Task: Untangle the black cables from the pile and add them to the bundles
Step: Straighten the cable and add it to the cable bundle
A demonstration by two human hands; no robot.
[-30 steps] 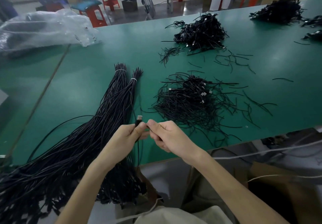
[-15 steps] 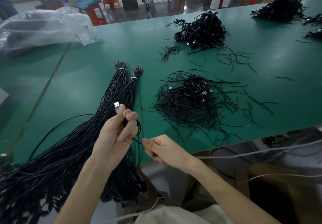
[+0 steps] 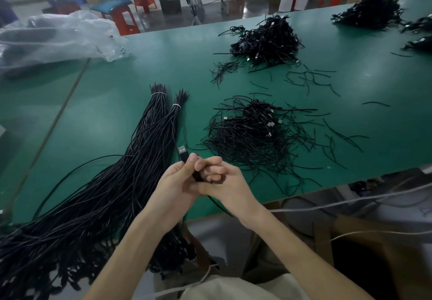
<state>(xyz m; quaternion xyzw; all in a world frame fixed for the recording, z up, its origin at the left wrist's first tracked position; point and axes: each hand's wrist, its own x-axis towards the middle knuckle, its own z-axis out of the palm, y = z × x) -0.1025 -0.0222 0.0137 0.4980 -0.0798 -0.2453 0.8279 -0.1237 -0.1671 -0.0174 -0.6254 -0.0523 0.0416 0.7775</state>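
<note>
Clear plastic bag (image 3: 58, 35), crumpled, well left of the bundles (image 3: 140, 147) and farther back. The bundles: two long black sheaves on the green table (image 3: 105, 112), each tied with a white band near its far tip, long axis running from the near-left corner away toward the middle. Just right of them, above the near edge, both hands meet: left hand (image 3: 174, 183) curled round one black cable (image 3: 216, 202) just under its plug (image 3: 182, 153), plug pointing up and away; right hand (image 3: 226, 183) pressed against it, fingers closed on the same cable. Slack drops off the edge. The bundles lie left of the grip, left hand nearer; the held end roughly follows their line, I'd judge. Farther right of the bundles: the tangled pile (image 3: 257, 136), loose strands around it. Nothing I can see stands between grip and bundles.
</note>
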